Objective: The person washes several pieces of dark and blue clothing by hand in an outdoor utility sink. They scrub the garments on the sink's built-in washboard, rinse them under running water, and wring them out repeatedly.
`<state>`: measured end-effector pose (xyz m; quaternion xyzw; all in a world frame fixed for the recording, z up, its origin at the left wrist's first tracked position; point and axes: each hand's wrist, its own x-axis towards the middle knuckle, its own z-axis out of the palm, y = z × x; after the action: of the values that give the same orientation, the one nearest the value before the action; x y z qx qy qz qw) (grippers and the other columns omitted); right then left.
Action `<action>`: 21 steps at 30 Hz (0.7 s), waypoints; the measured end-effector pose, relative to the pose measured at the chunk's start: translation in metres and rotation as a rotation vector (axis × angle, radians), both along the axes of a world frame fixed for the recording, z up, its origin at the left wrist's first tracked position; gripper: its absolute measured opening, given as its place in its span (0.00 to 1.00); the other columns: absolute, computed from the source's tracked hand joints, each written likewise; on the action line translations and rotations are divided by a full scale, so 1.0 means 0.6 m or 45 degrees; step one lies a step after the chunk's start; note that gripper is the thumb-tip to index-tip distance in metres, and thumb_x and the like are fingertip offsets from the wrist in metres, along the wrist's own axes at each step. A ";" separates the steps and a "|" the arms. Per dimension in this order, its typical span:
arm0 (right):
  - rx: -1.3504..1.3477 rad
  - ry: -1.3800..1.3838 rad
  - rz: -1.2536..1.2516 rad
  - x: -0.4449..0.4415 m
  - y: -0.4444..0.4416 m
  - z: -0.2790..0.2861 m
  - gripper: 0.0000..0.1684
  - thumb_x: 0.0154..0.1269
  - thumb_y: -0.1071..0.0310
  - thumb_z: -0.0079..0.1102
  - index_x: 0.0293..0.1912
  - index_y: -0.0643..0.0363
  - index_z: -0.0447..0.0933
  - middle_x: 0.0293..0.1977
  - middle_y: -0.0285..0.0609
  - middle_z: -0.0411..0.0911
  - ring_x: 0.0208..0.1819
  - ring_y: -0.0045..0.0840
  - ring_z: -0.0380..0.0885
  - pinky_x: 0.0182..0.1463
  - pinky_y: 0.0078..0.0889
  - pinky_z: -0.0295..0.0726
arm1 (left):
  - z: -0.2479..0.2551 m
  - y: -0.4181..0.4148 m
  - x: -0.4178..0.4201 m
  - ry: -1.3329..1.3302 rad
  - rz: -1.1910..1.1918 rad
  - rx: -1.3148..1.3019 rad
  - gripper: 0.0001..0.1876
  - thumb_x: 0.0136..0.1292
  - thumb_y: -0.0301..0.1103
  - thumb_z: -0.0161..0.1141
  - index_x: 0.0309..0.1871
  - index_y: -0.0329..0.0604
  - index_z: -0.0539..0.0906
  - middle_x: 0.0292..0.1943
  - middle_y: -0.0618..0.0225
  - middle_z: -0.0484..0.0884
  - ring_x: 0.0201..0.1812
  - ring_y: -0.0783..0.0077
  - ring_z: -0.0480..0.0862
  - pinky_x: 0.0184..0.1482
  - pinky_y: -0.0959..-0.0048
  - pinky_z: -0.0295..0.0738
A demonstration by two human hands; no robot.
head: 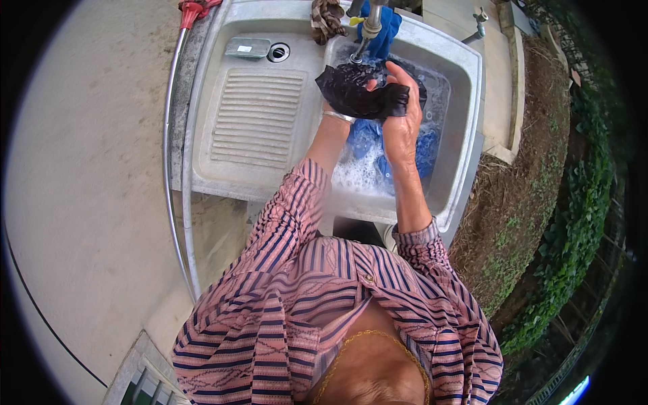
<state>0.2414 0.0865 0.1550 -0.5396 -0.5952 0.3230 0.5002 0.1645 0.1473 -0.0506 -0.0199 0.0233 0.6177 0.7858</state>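
A wet black cloth (362,96) is spread between my two hands, under the metal faucet (373,28) and over the sink basin. My right hand (403,114) grips its right end near the thumb, with some fingers raised. Most of my left hand (329,107) is hidden behind the cloth; a fingertip shows at its middle, and a bracelet circles the wrist. Below, blue cloth (365,137) lies in soapy water (362,169) in the basin. More dark fabric sits in the water behind my hands.
Left of the basin is a ribbed washboard (258,119) with a drain (279,52) and a greenish soap dish or bar (248,48). A brown patterned cloth (326,20) and a blue cloth (387,30) hang at the sink's back rim. A metal pole (168,126) stands at the left.
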 end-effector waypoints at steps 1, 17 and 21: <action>0.162 -0.391 0.051 -0.013 -0.009 -0.048 0.22 0.80 0.55 0.46 0.62 0.57 0.77 0.59 0.52 0.76 0.58 0.40 0.76 0.66 0.42 0.72 | -0.002 -0.019 -0.018 0.043 0.013 -0.037 0.25 0.75 0.53 0.44 0.60 0.43 0.77 0.60 0.59 0.78 0.61 0.53 0.76 0.66 0.51 0.71; -0.019 -0.497 0.001 0.009 0.086 -0.256 0.11 0.67 0.64 0.57 0.37 0.61 0.81 0.32 0.58 0.82 0.38 0.57 0.81 0.43 0.51 0.80 | 0.077 -0.086 -0.032 1.070 0.140 -0.867 0.16 0.65 0.40 0.63 0.42 0.32 0.84 0.33 0.64 0.84 0.28 0.71 0.84 0.27 0.69 0.80; -0.200 -0.749 -0.498 0.122 0.164 -0.353 0.21 0.71 0.53 0.54 0.35 0.63 0.80 0.29 0.58 0.83 0.33 0.53 0.83 0.39 0.49 0.82 | 0.164 -0.136 0.008 1.271 -0.035 -0.924 0.14 0.65 0.38 0.64 0.47 0.38 0.86 0.38 0.67 0.83 0.31 0.73 0.81 0.25 0.68 0.81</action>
<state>0.3144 0.1849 -0.0568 -0.7499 -0.5725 0.0969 0.3171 0.1691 0.0657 0.0479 0.0059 0.5971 0.4950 0.6312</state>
